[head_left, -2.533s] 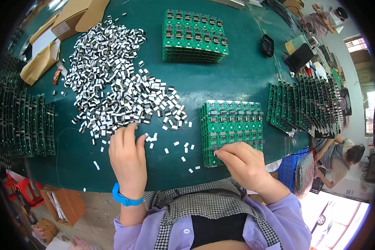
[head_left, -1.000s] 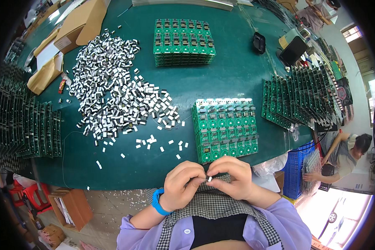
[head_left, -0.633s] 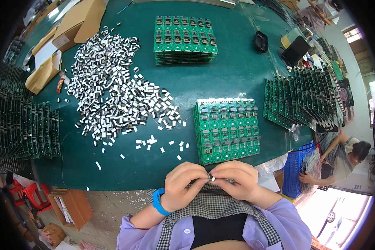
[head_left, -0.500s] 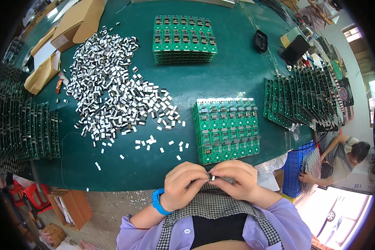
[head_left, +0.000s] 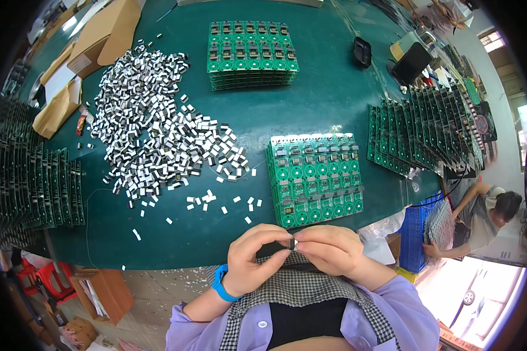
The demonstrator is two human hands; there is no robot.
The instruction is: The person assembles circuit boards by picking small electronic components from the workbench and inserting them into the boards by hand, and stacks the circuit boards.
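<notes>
Two hands meet at the lower middle of the frame, by the near edge of the bench (head_left: 175,245). We see the left hand (head_left: 255,263) pinching a small dark part (head_left: 291,244) between thumb and forefinger, while the right hand (head_left: 334,251) presses its fingertips together on the white patch (head_left: 296,243) at its right side. We judge the step in hand to be working this patch loose; whether it is lifting, we cannot tell. The next move seems to call for a steady left grip and a light pull from the right.
</notes>
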